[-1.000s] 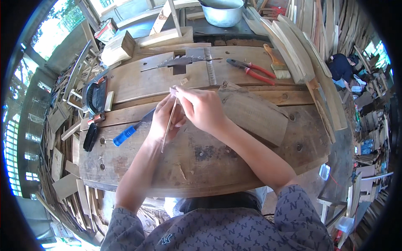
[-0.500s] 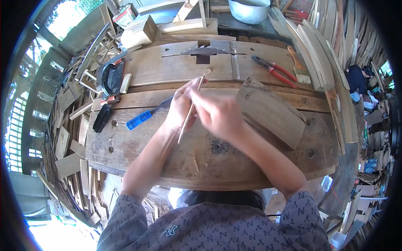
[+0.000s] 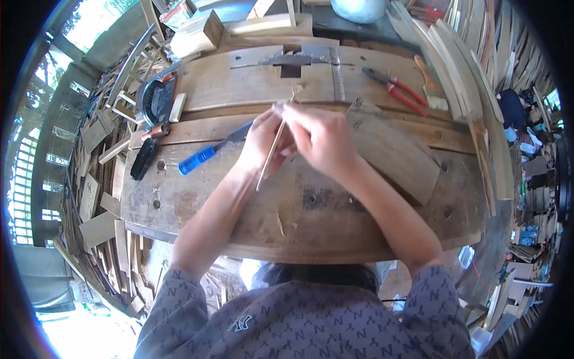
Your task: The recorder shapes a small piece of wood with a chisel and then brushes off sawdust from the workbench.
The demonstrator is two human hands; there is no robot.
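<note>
My right hand [image 3: 323,134] has moved up to pinch the thin stick [image 3: 271,157] near its far end, my left hand [image 3: 257,140] grasping just below, its length slanting back toward me.

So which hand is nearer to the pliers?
Right. The right hand is to the left of the pliers and closer to the person's body, not touching them. The left hand is farther left, on the far side of the right hand.

A bright, gridded window [image 3: 24,188] stands left of the wooden workbench [image 3: 335,236].
</note>
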